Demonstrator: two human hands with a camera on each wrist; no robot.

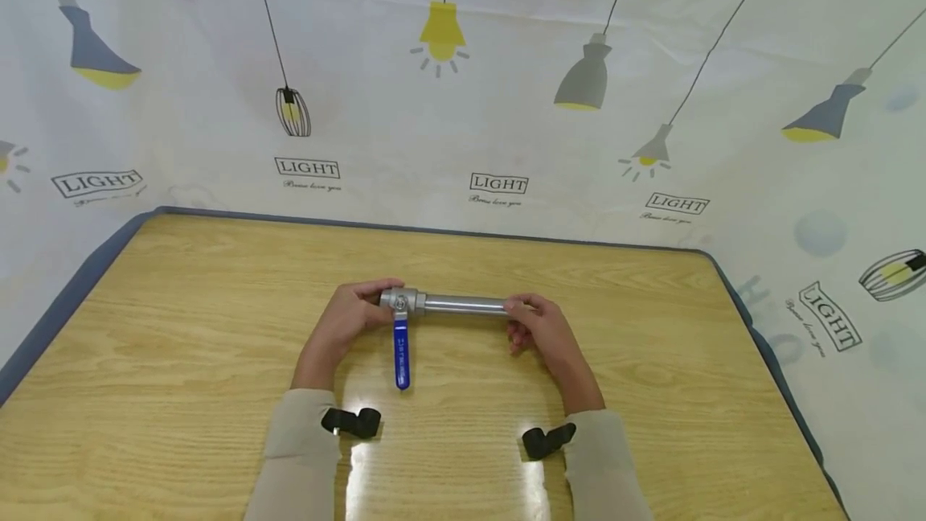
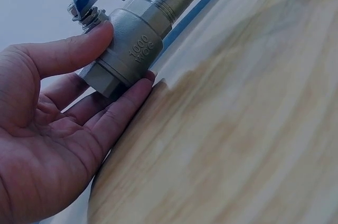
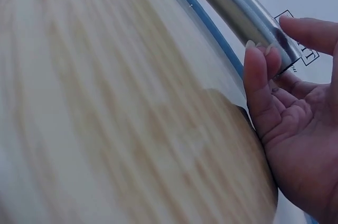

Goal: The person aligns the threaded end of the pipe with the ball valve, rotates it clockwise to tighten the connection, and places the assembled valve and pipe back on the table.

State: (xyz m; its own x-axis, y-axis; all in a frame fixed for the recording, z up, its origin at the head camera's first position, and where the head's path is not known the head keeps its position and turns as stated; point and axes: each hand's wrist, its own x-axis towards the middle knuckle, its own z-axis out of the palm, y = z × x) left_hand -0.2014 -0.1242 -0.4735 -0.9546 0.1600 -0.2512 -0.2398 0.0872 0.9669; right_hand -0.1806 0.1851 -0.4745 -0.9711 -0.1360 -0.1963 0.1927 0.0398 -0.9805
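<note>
A metal ball valve (image 1: 402, 301) with a blue lever handle (image 1: 402, 352) is joined to a straight steel pipe (image 1: 466, 305). My left hand (image 1: 347, 316) holds the valve body at its left end; in the left wrist view the thumb presses one side and the fingers lie beneath, near the raised "1000 WOG" lettering. The pipe's free end is pinched by my right hand (image 1: 541, 328), thumb on one side and curled fingertips on the other. The handle points toward me, across the pipe's line. Valve and pipe lie level between both hands, low over the table.
The wood-grain table (image 1: 217, 328) extends around the hands to a blue-grey edge. Behind it hangs a white wall covering (image 1: 376, 103) printed with lamps. Black wrist straps (image 1: 351, 422) sit on both sleeves.
</note>
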